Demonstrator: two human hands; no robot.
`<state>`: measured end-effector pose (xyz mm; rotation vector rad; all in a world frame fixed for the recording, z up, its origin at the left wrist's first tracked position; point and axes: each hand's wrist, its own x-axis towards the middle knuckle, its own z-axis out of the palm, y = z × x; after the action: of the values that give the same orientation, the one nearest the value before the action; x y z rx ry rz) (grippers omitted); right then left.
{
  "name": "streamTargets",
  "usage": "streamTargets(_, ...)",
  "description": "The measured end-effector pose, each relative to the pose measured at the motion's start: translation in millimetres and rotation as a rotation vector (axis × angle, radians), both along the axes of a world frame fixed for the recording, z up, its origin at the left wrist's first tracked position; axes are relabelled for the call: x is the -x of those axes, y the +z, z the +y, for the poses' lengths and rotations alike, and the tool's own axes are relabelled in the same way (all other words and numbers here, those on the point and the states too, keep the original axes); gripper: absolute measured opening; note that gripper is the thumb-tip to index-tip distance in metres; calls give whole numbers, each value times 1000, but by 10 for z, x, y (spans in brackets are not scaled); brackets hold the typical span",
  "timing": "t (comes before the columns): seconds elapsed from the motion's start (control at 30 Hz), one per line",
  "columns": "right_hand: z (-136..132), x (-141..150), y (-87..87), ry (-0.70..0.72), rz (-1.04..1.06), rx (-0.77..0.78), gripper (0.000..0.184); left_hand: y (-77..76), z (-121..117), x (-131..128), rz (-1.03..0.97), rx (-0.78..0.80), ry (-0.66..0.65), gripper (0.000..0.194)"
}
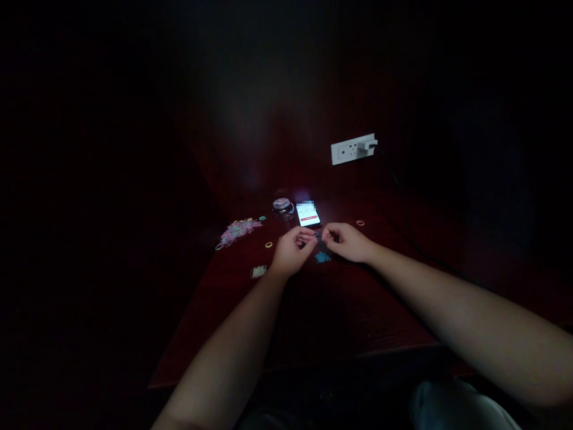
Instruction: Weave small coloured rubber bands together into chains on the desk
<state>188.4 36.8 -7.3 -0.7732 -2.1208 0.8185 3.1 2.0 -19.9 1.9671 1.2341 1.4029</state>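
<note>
My left hand (pixel 292 251) and my right hand (pixel 347 242) face each other over the dark red table, fingertips a short gap apart. The left thumb and fingers pinch what looks like a small bluish hair tie (pixel 316 235), dim and partly covered. The right fingers are also closed in a pinch; anything in them is hidden. Just below the hands lies a small heap of blue hair ties (pixel 323 257). A cream-coloured bundle of hair ties (pixel 258 272) is beside my left wrist, and a single yellowish hair tie (pixel 268 245) lies left of that hand.
A lit phone (pixel 308 214) lies beyond my hands, next to a clear lidded jar (pixel 283 209). A mixed pile of pastel hair ties (pixel 239 232) is at the left edge. One orange hair tie (pixel 360 223) lies right. A wall socket (pixel 353 149) holds a plug with a dark cable.
</note>
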Motion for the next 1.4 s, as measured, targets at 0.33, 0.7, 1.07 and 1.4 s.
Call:
streamTargets(0.33,17,11,-25,55,73,45,6,-7,1,-10,3,9,-28,17)
streamTargets(0.7,14,23,-41,98,110,131,15,10,-14,-22,4,10,-32,16)
streamTargets(1.07,2,23,-28,83,82,117,10,11,-2,-24,-13,5,-18,15)
streamTargets(1.4,29,23,-45,78,122,142,10,23,-25,-26,8,14,-15,15)
